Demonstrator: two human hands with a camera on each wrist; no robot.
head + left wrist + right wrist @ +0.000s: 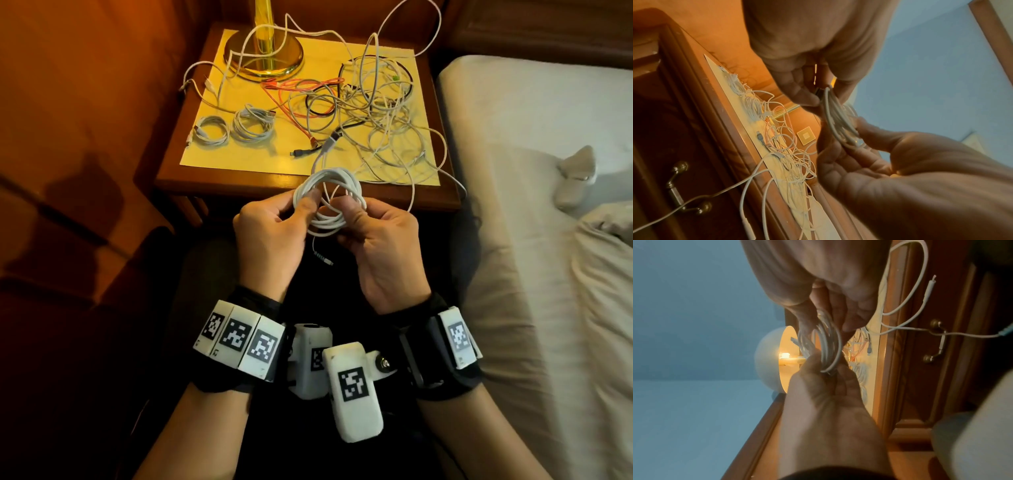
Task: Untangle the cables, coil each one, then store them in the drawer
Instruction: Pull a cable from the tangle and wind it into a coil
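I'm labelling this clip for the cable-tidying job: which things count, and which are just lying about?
Part of the job:
- white cable coil, held by left hand and right hand
- two finished coils
- tangled cables
- drawer handle

Just there:
- brass lamp
- bed

The lamp was cut off above its base by the head view's top edge. In the cable tangle, individual white strands could not be traced apart.
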